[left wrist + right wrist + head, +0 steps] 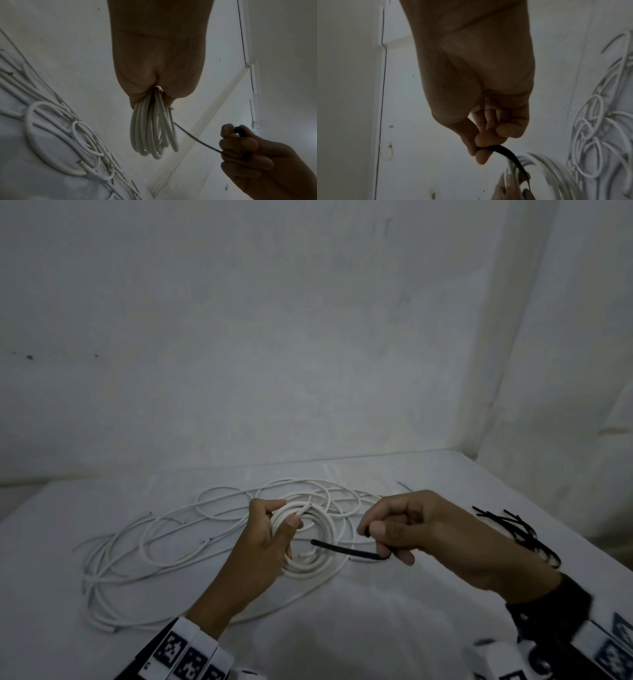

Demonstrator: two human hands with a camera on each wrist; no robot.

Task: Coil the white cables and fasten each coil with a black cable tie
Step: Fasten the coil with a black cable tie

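**Coil in the left hand, black tie in the right**

The left hand point(270, 537) grips a coiled white cable point(317, 549), thumb and fingers point(293, 523) curled round the loops on the coil's left side. In the left wrist view the coil hangs below the closed fist, lifted off the worktop point(376, 628).

The right hand point(407, 529) pinches a black cable tie point(346, 550) between thumb and fingers; the tie's free end points left across the coil's lower part.

Loose white cables point(164, 539) sprawl over the worktop to the left of and beyond the coil. A bundle of spare black ties point(520, 530) lies to the right, close to the worktop's right edge.

The worktop's far edge meets a pale wall point(308, 337). Bare white surface lies near the person, in front of the hands.

Both wrists carry bands with black-and-white square markers point(171, 652); no readable writing shows anywhere.
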